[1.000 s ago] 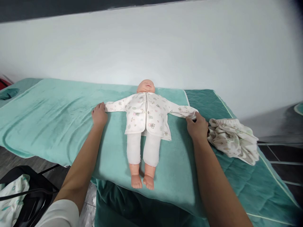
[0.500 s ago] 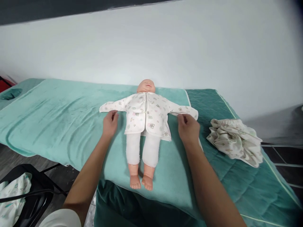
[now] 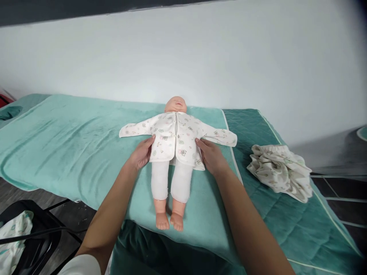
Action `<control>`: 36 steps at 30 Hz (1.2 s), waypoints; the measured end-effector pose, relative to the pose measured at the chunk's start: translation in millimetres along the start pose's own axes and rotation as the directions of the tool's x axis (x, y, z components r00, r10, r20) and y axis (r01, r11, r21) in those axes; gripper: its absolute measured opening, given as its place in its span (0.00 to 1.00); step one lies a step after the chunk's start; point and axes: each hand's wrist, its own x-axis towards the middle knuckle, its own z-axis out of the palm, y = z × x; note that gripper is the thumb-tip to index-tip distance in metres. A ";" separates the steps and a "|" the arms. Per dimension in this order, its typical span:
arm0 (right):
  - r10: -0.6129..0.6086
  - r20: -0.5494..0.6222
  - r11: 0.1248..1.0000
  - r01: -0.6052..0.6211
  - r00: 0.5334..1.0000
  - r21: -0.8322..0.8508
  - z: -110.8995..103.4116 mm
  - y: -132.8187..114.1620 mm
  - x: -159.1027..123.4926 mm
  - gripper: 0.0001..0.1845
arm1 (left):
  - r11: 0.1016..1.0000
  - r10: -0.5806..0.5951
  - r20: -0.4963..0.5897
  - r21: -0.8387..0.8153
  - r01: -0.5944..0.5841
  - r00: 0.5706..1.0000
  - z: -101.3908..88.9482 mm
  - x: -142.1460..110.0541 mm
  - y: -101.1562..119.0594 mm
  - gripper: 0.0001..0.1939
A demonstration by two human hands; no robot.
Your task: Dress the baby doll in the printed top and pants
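Note:
A baby doll [image 3: 175, 104] lies on its back on a light green towel [image 3: 71, 137], arms spread wide. It wears a white printed jacket [image 3: 177, 137] and white leggings [image 3: 171, 180], with bare feet toward me. My left hand [image 3: 141, 153] rests flat against the jacket's left side at the doll's waist, fingers stretched out. My right hand [image 3: 210, 156] lies the same way against the jacket's right hem, fingers extended. Neither hand holds anything.
The towel covers a darker green quilted massage bed [image 3: 286, 214] against a white wall. A crumpled printed garment [image 3: 279, 171] lies on the bed to the right. A black chair [image 3: 34, 236] with a printed cloth [image 3: 11, 240] stands at lower left.
Both hands left the doll's sleeve ends and moved inward to the sides of its torso. The sleeves now lie flat and spread.

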 end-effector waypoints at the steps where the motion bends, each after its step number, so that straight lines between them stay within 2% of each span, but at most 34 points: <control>1: 0.043 0.022 0.996 -0.044 0.999 0.083 3.9 -1.0 0.7 0.15 | 1.000 -0.015 0.023 -0.022 0.016 1.000 0.2 4.7 -0.7 0.20; 3: 0.075 0.032 0.977 -0.080 0.997 0.198 10.8 -3.7 2.7 0.14 | 0.997 -0.042 0.043 -0.068 0.045 0.998 2.1 15.5 -2.0 0.21; 8: 0.009 -0.070 0.955 0.012 0.998 0.296 16.7 -9.0 13.1 0.16 | 0.992 -0.047 0.042 -0.118 0.051 0.998 12.7 41.8 -0.6 0.20; 16: 0.014 -0.090 0.939 0.018 0.996 0.344 8.9 -13.5 39.4 0.15 | 0.992 -0.017 0.095 -0.122 0.029 0.995 29.3 72.5 9.2 0.19; 21: -0.024 -0.061 0.947 0.042 0.998 0.319 7.4 -12.7 42.2 0.12 | 0.993 -0.042 0.104 -0.105 0.052 0.994 29.7 80.3 9.5 0.19; 26: 0.032 -0.035 0.957 -0.020 0.999 0.289 0.8 -10.6 40.9 0.14 | 1.000 -0.007 0.094 0.021 0.005 0.996 21.1 76.6 9.9 0.22; 29: 0.090 0.010 0.934 -0.088 0.996 0.346 -10.0 -11.6 43.3 0.17 | 0.984 0.056 -0.017 0.170 -0.052 0.998 16.3 72.6 10.0 0.26; 32: 0.119 0.010 0.888 -0.110 0.993 0.447 -19.7 -14.4 45.3 0.16 | 0.948 0.141 -0.136 0.305 -0.094 0.981 12.4 69.6 8.0 0.27; 36: 0.140 -0.015 0.832 -0.110 0.990 0.544 -20.6 -18.2 43.0 0.12 | 0.912 0.206 -0.111 0.383 -0.150 0.972 7.6 64.2 3.9 0.23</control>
